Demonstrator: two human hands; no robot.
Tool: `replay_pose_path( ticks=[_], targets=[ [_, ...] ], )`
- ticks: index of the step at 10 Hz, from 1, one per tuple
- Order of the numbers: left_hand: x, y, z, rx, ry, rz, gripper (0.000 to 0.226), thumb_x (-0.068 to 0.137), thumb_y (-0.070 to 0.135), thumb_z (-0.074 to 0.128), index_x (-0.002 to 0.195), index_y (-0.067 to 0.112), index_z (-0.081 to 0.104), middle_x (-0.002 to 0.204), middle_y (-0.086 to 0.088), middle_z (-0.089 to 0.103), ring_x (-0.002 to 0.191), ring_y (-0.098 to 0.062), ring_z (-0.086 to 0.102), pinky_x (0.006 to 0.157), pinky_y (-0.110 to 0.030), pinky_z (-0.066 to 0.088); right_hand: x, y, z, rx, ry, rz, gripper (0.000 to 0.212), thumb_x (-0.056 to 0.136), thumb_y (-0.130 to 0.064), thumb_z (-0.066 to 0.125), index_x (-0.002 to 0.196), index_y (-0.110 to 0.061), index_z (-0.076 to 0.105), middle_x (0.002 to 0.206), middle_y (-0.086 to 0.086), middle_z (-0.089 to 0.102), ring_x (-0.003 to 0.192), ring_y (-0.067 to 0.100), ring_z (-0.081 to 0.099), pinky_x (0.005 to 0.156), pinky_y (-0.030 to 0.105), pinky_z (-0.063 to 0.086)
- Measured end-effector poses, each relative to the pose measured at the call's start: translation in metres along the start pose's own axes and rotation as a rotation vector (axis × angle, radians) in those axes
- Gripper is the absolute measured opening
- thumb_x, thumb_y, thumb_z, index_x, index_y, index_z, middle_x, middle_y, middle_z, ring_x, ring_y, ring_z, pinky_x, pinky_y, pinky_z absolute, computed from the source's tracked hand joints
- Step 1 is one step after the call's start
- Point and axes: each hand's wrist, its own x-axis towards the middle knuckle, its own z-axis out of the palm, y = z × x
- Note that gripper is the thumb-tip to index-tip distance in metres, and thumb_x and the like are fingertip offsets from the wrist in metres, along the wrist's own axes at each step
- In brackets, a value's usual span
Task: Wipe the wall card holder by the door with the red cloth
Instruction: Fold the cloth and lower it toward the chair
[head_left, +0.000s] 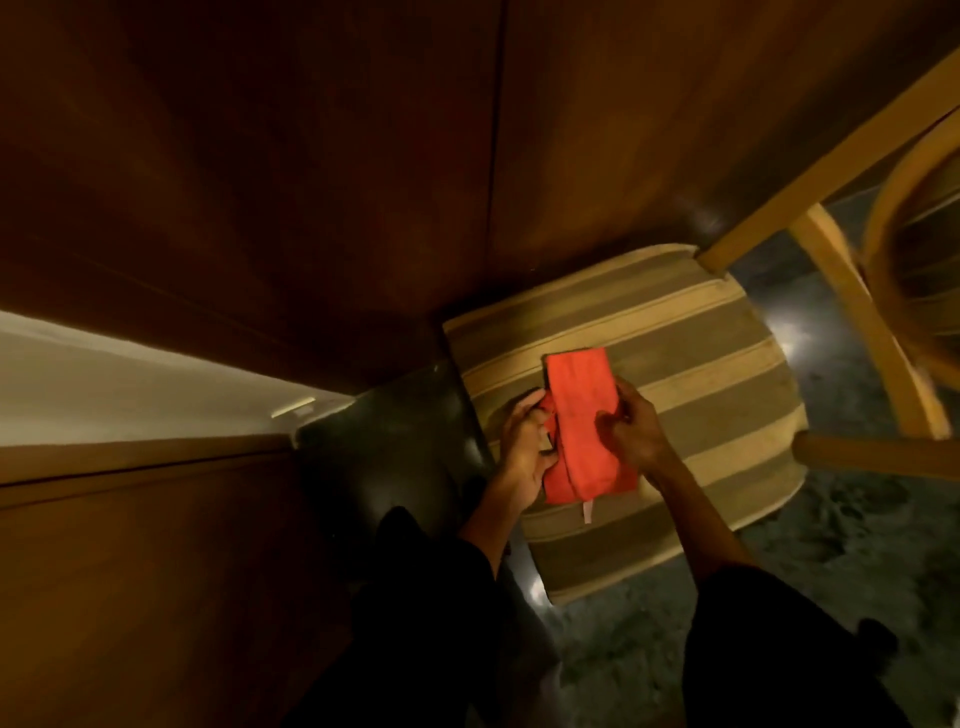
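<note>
The red cloth (579, 415) is folded into a long strip, held lengthwise in front of me above a striped mat. My left hand (524, 447) grips its left edge near the lower half. My right hand (634, 426) pinches its right edge. A small white tag (587, 512) hangs from the cloth's near end. The wall card holder is not in view.
A dark wooden door and panelling (311, 182) fill the left and top. The brown and cream striped mat (701, 395) lies on the dark floor (405, 441). A wooden chair frame (857, 322) stands at the right. My dark-sleeved arms and legs are at the bottom.
</note>
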Motion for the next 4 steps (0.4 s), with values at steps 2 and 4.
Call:
replay_pose_path(
  ticks=[2,4],
  targets=[
    [-0.012,0.010,-0.002,0.514,0.081,0.239,0.043,0.102,-0.001,0.046,0.145,0.001,0.050,0.136,-0.019,0.060,0.116,-0.030,0.063,0.089,-0.032,0.053,-0.026,-0.021,0.020,-0.648,0.080,-0.005,0.081,0.089,-0.014,0.063,0.158,-0.006,0.021,0.146,0.026,0.038,0.133,0.047,0.042,0.110,0.054,0.042],
    [-0.095,0.062,-0.028,1.067,0.233,0.796,0.050,0.103,0.015,0.049,0.152,0.013,0.044,0.160,-0.013,0.042,0.146,-0.031,0.045,0.120,-0.044,0.041,-0.095,-0.115,0.035,-0.541,0.165,-0.367,0.057,0.090,-0.020,0.050,0.145,-0.005,0.047,0.143,0.022,0.049,0.129,0.041,0.050,0.109,0.050,0.043]
  ],
)
